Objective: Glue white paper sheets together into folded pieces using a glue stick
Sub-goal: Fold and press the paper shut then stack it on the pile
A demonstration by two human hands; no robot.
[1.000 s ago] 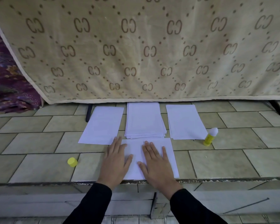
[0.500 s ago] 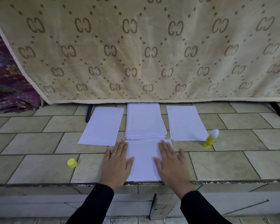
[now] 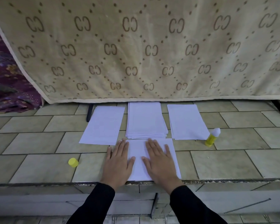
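**White and flat: a sheet (image 3: 138, 152) under two palms**

Left hand (image 3: 118, 162) and right hand (image 3: 160, 160) lie palms-down, fingers straight, gripping nothing, on the sheet at the tiled ledge's (image 3: 39, 143) near edge. Just past the fingertips (image 3: 149, 140) sit three paper piles (image 3: 145, 120). The uncapped glue stick (image 3: 212, 137) stands right of them, its yellow cap (image 3: 73, 162) left. Beyond hangs a beige patterned blanket (image 3: 136, 54).
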